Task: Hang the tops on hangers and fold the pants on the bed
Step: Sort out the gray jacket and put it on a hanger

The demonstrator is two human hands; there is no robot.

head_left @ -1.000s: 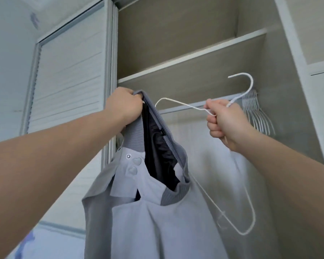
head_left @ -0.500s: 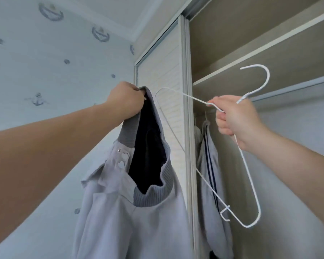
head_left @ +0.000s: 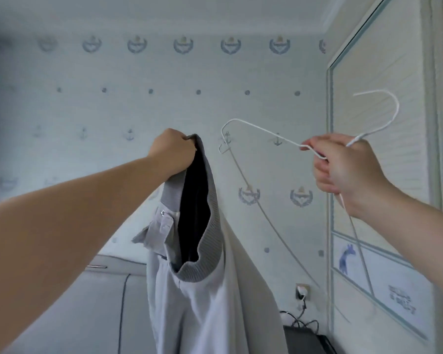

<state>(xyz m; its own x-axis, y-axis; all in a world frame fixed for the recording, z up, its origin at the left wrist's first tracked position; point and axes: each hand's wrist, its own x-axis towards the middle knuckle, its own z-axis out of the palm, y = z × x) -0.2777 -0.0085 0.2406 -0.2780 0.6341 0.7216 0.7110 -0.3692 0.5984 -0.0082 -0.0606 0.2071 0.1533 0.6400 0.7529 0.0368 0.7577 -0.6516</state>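
Observation:
My left hand (head_left: 173, 152) grips the ribbed grey collar of a light grey jacket (head_left: 205, 302), holding it up so the body hangs straight down. The dark lining shows inside the open neck. My right hand (head_left: 343, 167) holds a white wire hanger (head_left: 260, 130) near its neck, with the hook pointing up to the right and one shoulder reaching left toward the collar. The hanger and the jacket are apart, with a gap between the hanger's left end and the collar.
A patterned wall (head_left: 164, 98) fills the background. A white wardrobe sliding door (head_left: 384, 123) stands at the right. A padded headboard (head_left: 108, 290) is low on the left. A wall socket (head_left: 302, 291) with cables and a dark box (head_left: 307, 338) sit low in the middle.
My view has swung left, away from the open wardrobe toward the wall. Both hands keep their hold on the jacket and the hanger, now further apart.

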